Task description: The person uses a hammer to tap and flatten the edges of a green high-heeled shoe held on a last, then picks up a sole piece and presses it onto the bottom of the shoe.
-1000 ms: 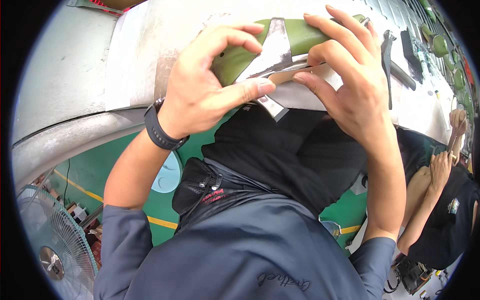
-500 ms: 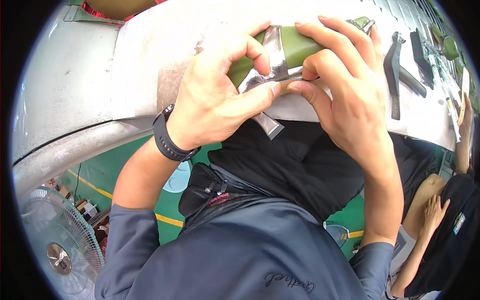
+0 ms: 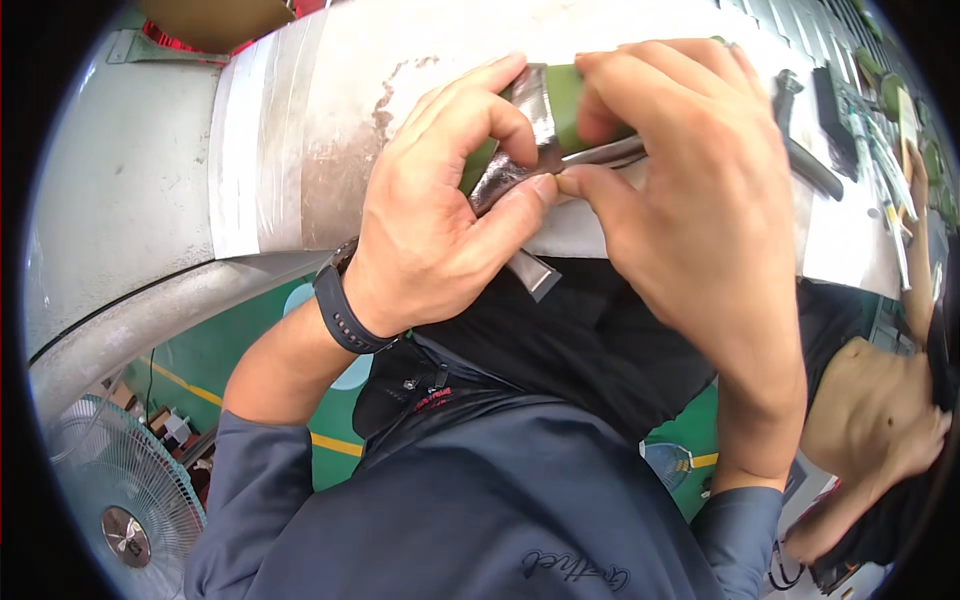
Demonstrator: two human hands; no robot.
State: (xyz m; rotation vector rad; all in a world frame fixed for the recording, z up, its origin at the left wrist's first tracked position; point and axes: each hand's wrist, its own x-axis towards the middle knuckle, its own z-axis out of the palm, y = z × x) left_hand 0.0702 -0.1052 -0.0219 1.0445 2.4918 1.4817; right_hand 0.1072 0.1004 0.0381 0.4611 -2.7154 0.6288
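Observation:
My left hand [image 3: 440,230] and my right hand [image 3: 690,190] both grip a green curved tube [image 3: 562,100] just above the edge of a grey workbench [image 3: 300,150]. A strip of shiny silver tape [image 3: 520,170] is wrapped around the tube between my fingers, and its loose end [image 3: 535,275] hangs below my left thumb. My left thumb and fingers pinch the tape against the tube. My right fingers cover the tube's right part. A dark watch [image 3: 345,315] sits on my left wrist.
Dark pliers [image 3: 805,150] and other tools lie on the bench at the right. Another person's arm [image 3: 880,420] shows at the right edge. A floor fan [image 3: 120,500] stands at lower left on a green floor [image 3: 230,350] with a yellow line.
My hands and the tube have come closer to the camera and shifted right. More of the tube is hidden under my right fingers, and the tape is pressed tighter around it.

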